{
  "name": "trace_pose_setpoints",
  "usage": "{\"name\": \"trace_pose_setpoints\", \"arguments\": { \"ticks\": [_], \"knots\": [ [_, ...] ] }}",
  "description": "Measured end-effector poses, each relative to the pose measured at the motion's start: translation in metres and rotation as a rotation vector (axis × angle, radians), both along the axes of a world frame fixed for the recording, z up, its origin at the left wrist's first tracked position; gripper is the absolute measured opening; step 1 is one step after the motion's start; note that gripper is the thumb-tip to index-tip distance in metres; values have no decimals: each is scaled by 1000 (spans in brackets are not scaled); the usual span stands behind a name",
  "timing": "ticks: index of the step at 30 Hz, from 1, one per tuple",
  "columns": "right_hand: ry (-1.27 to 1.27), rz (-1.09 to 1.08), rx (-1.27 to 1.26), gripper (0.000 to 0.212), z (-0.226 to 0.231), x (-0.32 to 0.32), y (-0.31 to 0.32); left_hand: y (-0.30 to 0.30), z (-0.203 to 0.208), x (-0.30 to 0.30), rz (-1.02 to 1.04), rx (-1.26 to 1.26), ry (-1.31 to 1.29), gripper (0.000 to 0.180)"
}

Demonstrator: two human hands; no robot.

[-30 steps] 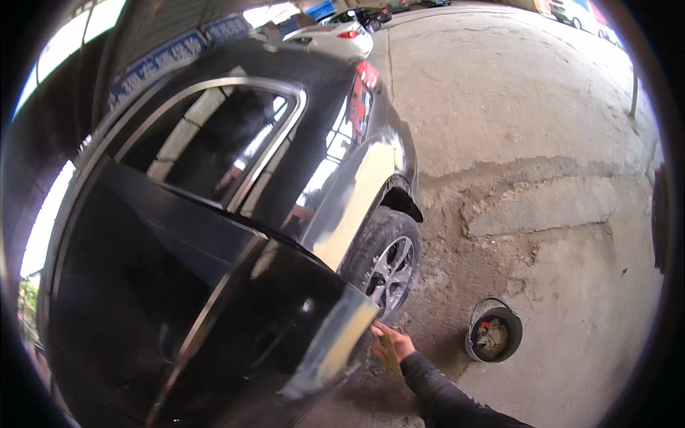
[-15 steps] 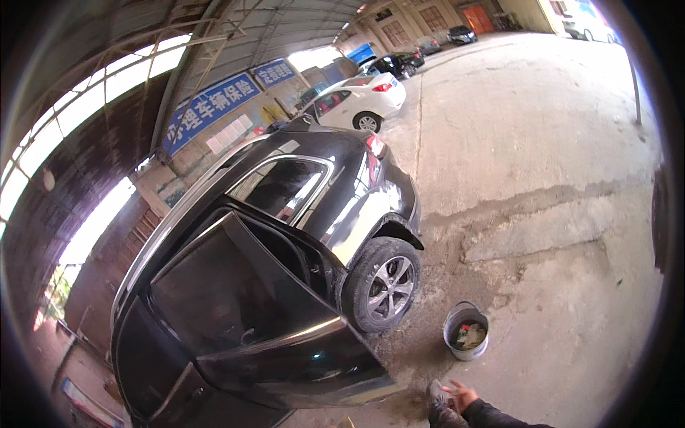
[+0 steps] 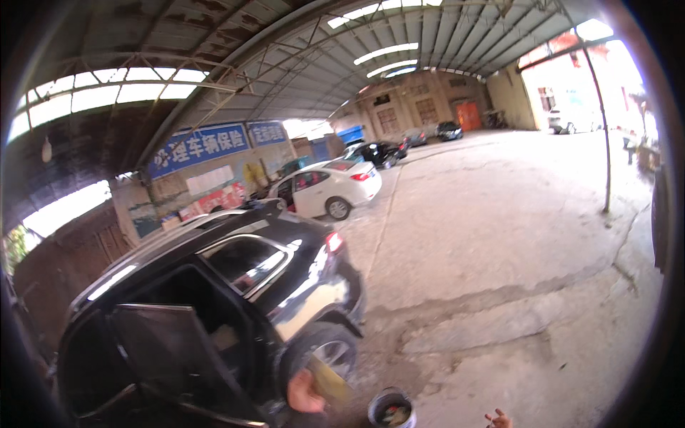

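Observation:
My left hand (image 3: 305,394) is closed on a flat yellowish piece (image 3: 331,381), blurred by motion, so its kind cannot be told. It is held up in front of the rear wheel (image 3: 334,359) of a black car (image 3: 296,232). My right hand (image 3: 498,419) shows at the lower edge with its fingers apart, holding nothing visible. Between my hands, on the ground, stands a bucket (image 3: 373,411) with rag-like, coloured things (image 3: 394,415) in it. A pale beige patch (image 3: 303,317) covers the bodywork above the wheel arch. The car's rear door (image 3: 168,349) stands open.
A white car (image 3: 325,187) and several darker cars are parked farther back along the left wall. A blue sign (image 3: 200,148) hangs there. Concrete ground (image 3: 485,235) stretches to the right, with a thin post (image 3: 605,143) under the metal roof.
The view has tipped upward, and the car and bucket sit lower in it. My left hand has come into view with the yellowish piece. My right hand is now farther right of the bucket.

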State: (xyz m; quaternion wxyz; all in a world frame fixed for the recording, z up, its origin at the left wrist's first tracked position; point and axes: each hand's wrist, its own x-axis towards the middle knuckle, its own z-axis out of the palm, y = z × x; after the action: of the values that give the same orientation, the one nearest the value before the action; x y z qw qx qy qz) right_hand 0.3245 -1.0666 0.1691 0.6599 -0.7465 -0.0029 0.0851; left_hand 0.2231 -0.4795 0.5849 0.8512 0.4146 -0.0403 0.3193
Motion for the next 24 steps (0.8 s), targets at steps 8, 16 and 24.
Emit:
{"name": "trace_pose_setpoints", "arguments": {
  "ticks": [8, 16, 24],
  "knots": [
    [-224, 236, -756, 27, 24, 40, -196, 238, -43, 94, 366, 1, -43, 24],
    [-500, 125, -324, 23, 79, 164, -73, 266, -104, 23, 260, 17, 25, 18],
    [-309, 328, 34, 17, 133, 224, 114, 233, -115, -51, 384, 104, 322, 21]
  ]
}}
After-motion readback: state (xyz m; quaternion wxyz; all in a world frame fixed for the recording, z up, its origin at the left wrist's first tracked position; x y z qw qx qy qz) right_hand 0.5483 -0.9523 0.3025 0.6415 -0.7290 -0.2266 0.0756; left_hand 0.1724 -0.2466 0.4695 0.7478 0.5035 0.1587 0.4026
